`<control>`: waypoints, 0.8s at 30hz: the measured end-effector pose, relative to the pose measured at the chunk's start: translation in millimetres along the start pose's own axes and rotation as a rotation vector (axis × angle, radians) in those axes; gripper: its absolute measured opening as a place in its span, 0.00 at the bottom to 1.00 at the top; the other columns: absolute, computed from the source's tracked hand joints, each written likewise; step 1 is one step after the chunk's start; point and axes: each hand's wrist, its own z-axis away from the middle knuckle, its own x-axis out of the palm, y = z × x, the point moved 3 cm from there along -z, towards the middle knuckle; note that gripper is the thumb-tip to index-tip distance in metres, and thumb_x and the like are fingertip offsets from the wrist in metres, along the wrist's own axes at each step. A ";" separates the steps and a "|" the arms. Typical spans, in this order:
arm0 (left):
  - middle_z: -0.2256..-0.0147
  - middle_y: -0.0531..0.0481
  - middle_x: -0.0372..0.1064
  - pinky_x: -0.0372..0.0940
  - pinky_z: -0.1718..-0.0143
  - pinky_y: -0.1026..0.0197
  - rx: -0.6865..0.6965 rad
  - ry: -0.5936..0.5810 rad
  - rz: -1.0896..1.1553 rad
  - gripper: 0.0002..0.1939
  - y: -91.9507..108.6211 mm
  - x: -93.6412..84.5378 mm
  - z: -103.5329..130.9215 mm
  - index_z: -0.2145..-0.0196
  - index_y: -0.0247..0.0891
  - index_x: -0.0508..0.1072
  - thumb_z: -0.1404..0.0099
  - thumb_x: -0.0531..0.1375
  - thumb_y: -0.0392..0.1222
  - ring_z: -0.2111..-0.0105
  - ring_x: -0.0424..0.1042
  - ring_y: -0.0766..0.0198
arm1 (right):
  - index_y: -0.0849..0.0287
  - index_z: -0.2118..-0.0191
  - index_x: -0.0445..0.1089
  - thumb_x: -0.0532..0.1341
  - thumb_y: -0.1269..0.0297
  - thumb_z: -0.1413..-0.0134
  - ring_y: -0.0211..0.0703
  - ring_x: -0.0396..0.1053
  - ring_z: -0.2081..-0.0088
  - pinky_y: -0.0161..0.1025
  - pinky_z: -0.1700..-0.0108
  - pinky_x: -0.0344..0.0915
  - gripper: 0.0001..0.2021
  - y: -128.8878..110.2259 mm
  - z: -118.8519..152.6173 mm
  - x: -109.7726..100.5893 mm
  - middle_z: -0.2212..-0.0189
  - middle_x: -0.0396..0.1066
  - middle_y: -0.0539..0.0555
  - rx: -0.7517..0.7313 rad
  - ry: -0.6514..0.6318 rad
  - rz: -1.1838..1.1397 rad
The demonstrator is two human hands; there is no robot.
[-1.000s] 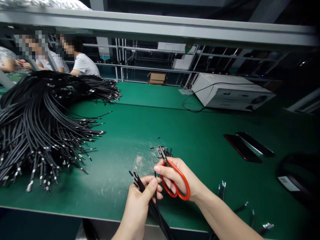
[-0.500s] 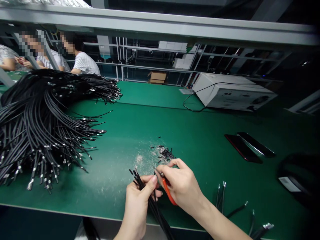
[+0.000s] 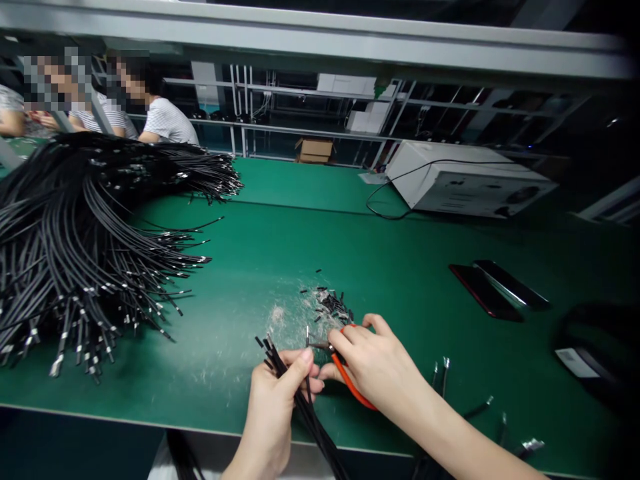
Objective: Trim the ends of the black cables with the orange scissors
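Observation:
My left hand [image 3: 280, 393] is closed around a bundle of black cables [image 3: 316, 427], their ends poking up past the fingers. One cable stands apart between thumb and forefinger, and its pale stripped tip [image 3: 307, 331] points upward. Just right of that tip, the pointed jaws of the orange-handled wire cutters [image 3: 353, 383] reach toward the cable; whether they touch it I cannot tell. My right hand [image 3: 377, 363] is wrapped around the orange handles. Beyond the hands lies a small heap of short black offcuts [image 3: 333, 305], with fine pale strands [image 3: 277, 317] scattered around it.
A large pile of black cables [image 3: 100, 220] covers the left of the green table [image 3: 280, 247]. Two phones [image 3: 487, 293], a black item with a white label [image 3: 577, 363] and several cable ends [image 3: 445, 373] lie right. A white machine [image 3: 465, 180] stands behind. Co-workers [image 3: 170, 120] sit far left.
My right hand and the cutters have shifted slightly right, away from my left thumb. A pale tip now shows on the separate cable. My left hand keeps its hold.

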 end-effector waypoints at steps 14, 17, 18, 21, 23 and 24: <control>0.77 0.47 0.72 0.62 0.78 0.69 -0.012 0.028 -0.039 0.17 3.4 2.3 -1.4 0.71 0.29 0.74 0.52 0.67 0.47 0.80 0.69 0.69 | 0.59 0.73 0.66 0.59 0.54 0.47 0.40 0.64 0.80 0.42 0.62 0.48 0.13 4.8 -10.3 -6.2 0.82 0.69 0.52 -0.118 -0.054 0.162; 0.76 0.48 0.71 0.63 0.78 0.70 0.001 0.021 -0.045 0.16 3.9 2.9 -2.6 0.70 0.29 0.73 0.50 0.67 0.47 0.79 0.70 0.69 | 0.59 0.73 0.66 0.58 0.54 0.47 0.41 0.65 0.80 0.42 0.62 0.48 0.13 7.1 -13.0 -7.2 0.83 0.69 0.52 -0.152 -0.067 0.168; 0.76 0.48 0.71 0.63 0.78 0.70 0.006 0.019 -0.048 0.16 4.2 3.2 -3.1 0.70 0.29 0.73 0.50 0.67 0.46 0.79 0.70 0.70 | 0.59 0.73 0.66 0.58 0.54 0.46 0.41 0.65 0.80 0.42 0.62 0.48 0.13 7.6 -13.8 -7.2 0.83 0.69 0.52 -0.162 -0.068 0.168; 0.76 0.48 0.71 0.63 0.78 0.70 0.011 0.020 -0.063 0.16 4.5 3.9 -4.3 0.69 0.29 0.73 0.49 0.66 0.46 0.79 0.70 0.70 | 0.60 0.74 0.67 0.57 0.55 0.46 0.40 0.65 0.81 0.41 0.62 0.48 0.13 8.6 -16.2 -5.8 0.83 0.70 0.53 -0.181 -0.072 0.164; 0.75 0.47 0.72 0.62 0.78 0.70 0.011 0.021 -0.075 0.16 4.2 4.2 -5.2 0.69 0.29 0.73 0.49 0.66 0.46 0.78 0.70 0.70 | 0.60 0.74 0.67 0.57 0.55 0.46 0.40 0.64 0.82 0.41 0.63 0.48 0.14 9.4 -18.5 -4.4 0.84 0.70 0.53 -0.202 -0.081 0.153; 0.75 0.47 0.72 0.63 0.78 0.70 0.009 0.023 -0.082 0.16 3.9 4.1 -5.7 0.69 0.29 0.73 0.49 0.66 0.46 0.78 0.70 0.70 | 0.60 0.75 0.67 0.57 0.55 0.46 0.39 0.64 0.83 0.41 0.63 0.49 0.14 10.1 -19.9 -3.9 0.84 0.70 0.53 -0.216 -0.092 0.143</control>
